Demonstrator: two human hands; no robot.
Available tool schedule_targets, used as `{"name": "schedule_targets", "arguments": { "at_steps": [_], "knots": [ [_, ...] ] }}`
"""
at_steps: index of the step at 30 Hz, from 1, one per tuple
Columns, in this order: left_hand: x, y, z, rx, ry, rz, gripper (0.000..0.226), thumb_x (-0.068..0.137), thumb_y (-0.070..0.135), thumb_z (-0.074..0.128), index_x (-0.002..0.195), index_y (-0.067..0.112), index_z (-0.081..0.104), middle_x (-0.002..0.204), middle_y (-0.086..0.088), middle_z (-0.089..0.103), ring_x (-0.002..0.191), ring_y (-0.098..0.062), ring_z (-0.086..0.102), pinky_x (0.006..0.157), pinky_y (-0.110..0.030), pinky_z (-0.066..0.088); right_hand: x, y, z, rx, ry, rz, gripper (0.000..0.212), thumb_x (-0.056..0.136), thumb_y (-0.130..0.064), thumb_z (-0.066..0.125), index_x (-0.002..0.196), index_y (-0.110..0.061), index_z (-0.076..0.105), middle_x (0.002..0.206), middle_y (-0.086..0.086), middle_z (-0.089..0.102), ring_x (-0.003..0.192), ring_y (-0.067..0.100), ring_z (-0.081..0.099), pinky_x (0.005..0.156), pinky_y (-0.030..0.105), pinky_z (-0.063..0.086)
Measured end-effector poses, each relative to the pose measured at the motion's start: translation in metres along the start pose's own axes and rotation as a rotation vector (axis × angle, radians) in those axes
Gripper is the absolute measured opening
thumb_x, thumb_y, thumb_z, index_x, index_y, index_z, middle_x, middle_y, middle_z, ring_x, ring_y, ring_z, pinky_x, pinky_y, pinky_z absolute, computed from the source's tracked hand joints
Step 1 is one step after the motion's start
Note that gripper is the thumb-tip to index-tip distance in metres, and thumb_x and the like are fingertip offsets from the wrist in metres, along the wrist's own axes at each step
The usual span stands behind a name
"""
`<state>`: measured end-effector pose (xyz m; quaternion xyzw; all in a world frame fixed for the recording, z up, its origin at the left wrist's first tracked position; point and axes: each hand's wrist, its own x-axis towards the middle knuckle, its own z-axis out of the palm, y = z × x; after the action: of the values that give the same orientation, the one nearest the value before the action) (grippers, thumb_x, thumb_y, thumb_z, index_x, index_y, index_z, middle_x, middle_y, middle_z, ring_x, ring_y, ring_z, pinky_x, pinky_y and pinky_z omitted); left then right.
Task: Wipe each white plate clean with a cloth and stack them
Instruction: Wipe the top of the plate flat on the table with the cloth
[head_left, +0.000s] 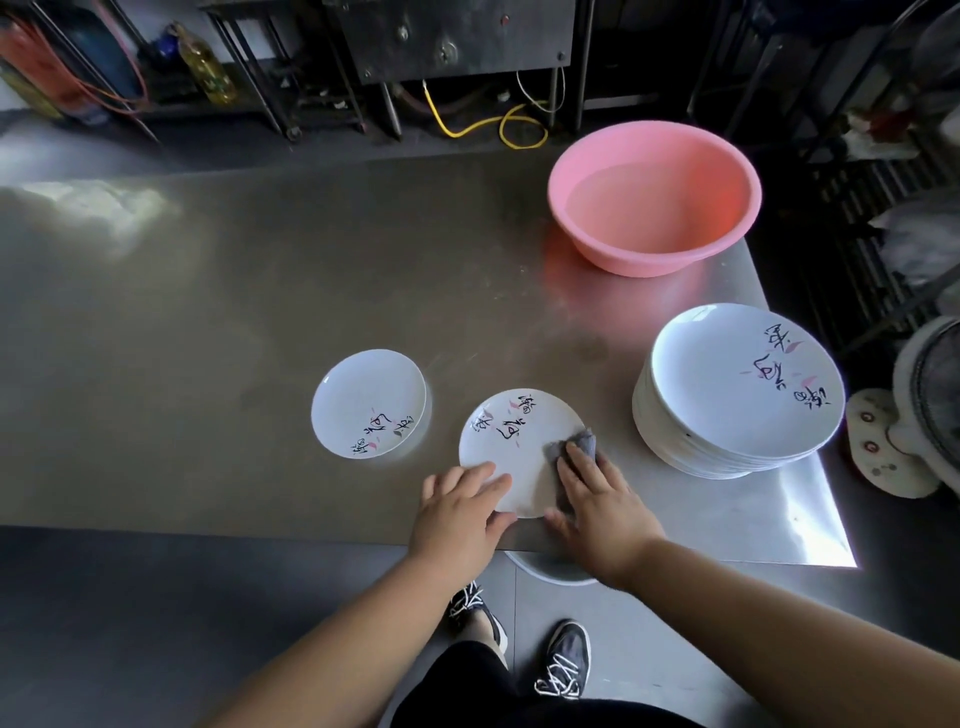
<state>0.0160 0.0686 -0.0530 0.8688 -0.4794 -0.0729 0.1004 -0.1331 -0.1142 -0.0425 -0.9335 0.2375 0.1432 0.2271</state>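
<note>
While our left hand (457, 514) lies flat, steadying the round white ceramic plate (519, 449) near the steel table's (208, 312) six-o'clock edge, our right hand (597, 506) presses a grey cloth (571, 447) onto its three-o'clock rim; stacked plates (737, 389) sit at three o'clock

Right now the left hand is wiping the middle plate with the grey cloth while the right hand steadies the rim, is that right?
Hands are swapped. In the head view, the right hand presses the grey cloth on the middle plate, while the left hand steadies its near rim.
</note>
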Motion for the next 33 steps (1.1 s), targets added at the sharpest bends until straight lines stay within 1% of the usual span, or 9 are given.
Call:
{"name": "schedule_targets", "arguments": {
  "at_steps": [4,7,10,16,19,22,27,31,33],
  "knots": [
    [-0.001,0.005,0.006,0.061,0.060,0.047,0.041,0.084,0.033,0.082,0.124,0.034,0.073,0.129,0.013,0.068,0.105,-0.020,0.065,0.081,-0.041,0.051,0.031,0.010,-0.021,0.015,0.058,-0.005,0.075,0.105,-0.056,0.044,0.168,-0.023,0.020,0.175,-0.012,0.002,0.162,0.026,0.000,0.130,0.041,0.015],
    [0.001,0.013,0.006,0.063,0.095,0.029,0.041,0.080,0.045,0.085,0.116,0.030,0.075,0.114,0.014,0.070,0.095,-0.021,0.066,0.078,-0.040,0.050,0.011,0.001,-0.013,0.020,0.047,0.011,0.082,0.103,-0.060,0.043,0.168,-0.019,0.015,0.176,-0.008,-0.003,0.162,0.026,-0.004,0.130,0.039,0.016],
    [0.004,0.026,0.005,0.053,0.075,0.030,0.042,0.081,0.062,0.067,0.108,0.031,0.073,0.101,0.012,0.065,0.095,-0.021,0.063,0.081,-0.039,0.042,-0.029,-0.010,0.004,0.047,-0.046,-0.030,0.095,0.095,-0.076,0.023,0.169,-0.018,0.008,0.175,-0.006,-0.010,0.162,0.023,-0.013,0.130,0.035,0.009],
    [0.005,-0.003,-0.010,0.008,-0.003,-0.025,0.056,0.085,0.065,0.062,0.134,0.039,0.066,0.156,0.015,0.049,0.146,-0.012,0.041,0.106,-0.045,0.030,0.004,0.020,-0.021,-0.041,0.002,-0.083,0.070,0.109,-0.054,0.037,0.168,-0.024,0.017,0.176,-0.010,-0.004,0.162,0.023,-0.002,0.131,0.038,0.013],
    [0.005,-0.011,-0.013,0.029,-0.040,0.027,0.052,0.084,0.051,0.078,0.133,0.034,0.070,0.155,0.012,0.054,0.142,-0.016,0.050,0.103,-0.049,0.040,0.023,0.021,-0.027,0.002,0.015,-0.053,0.067,0.109,-0.050,0.036,0.168,-0.025,0.015,0.175,-0.013,-0.008,0.162,0.022,-0.003,0.128,0.043,0.022],
    [0.006,-0.009,-0.010,0.013,-0.054,-0.012,0.051,0.084,0.048,0.080,0.133,0.034,0.071,0.154,0.012,0.055,0.142,-0.015,0.050,0.104,-0.049,0.041,0.005,0.001,-0.001,-0.001,0.025,0.008,0.078,0.106,-0.058,0.034,0.168,-0.016,0.014,0.176,0.000,-0.005,0.161,0.032,-0.001,0.131,0.045,0.016],
    [0.003,-0.010,-0.002,-0.045,0.001,-0.025,0.051,0.084,0.045,0.081,0.132,0.033,0.071,0.156,0.012,0.053,0.143,-0.012,0.045,0.103,-0.049,0.044,-0.023,-0.017,0.022,-0.050,0.117,-0.009,0.085,0.100,-0.063,0.023,0.161,-0.005,0.037,0.171,0.016,0.025,0.154,0.048,0.024,0.126,0.050,0.024],
    [0.005,-0.010,0.003,-0.070,0.053,-0.009,0.048,0.082,0.046,0.080,0.128,0.034,0.072,0.153,0.010,0.057,0.139,-0.012,0.047,0.100,-0.042,0.042,0.021,-0.003,0.000,-0.032,0.197,0.020,0.067,0.105,-0.045,0.048,0.161,-0.010,0.038,0.170,0.009,0.028,0.151,0.045,0.027,0.126,0.050,0.027],
    [0.006,-0.010,0.004,-0.074,0.061,-0.020,0.048,0.082,0.050,0.077,0.128,0.036,0.071,0.153,0.012,0.056,0.137,-0.012,0.047,0.099,-0.039,0.037,0.026,0.006,-0.002,-0.042,0.245,-0.011,0.061,0.102,-0.035,0.058,0.156,-0.008,0.047,0.165,0.010,0.039,0.139,0.044,0.042,0.117,0.053,0.041]
  ]
}}
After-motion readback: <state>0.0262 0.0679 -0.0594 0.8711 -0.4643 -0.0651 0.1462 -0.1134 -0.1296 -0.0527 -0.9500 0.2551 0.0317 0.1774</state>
